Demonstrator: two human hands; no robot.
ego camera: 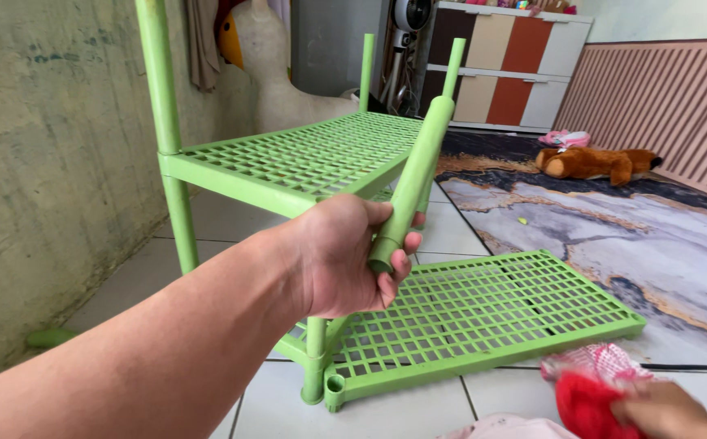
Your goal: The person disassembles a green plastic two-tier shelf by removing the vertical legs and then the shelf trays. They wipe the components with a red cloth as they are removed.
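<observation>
My left hand (341, 260) is closed around the lower end of a loose green plastic pole (418, 162), which tilts up and away from me in front of a green grid-shelf rack (304, 154). The rack's upper shelf stands on green poles, with a tall pole (158, 81) at its near left corner. A separate green grid shelf panel (491, 309) lies on the tiled floor, touching the rack's base. At the bottom right, my right hand (666, 410) holds a red cloth (585, 402) with a red-and-white patterned piece beside it.
A rough concrete wall (36, 162) runs along the left. A marbled rug (613, 228) covers the floor to the right, with a brown stuffed toy (593, 162) on it. A cabinet with coloured drawers (508, 73) and a white plush figure (276, 73) stand behind the rack.
</observation>
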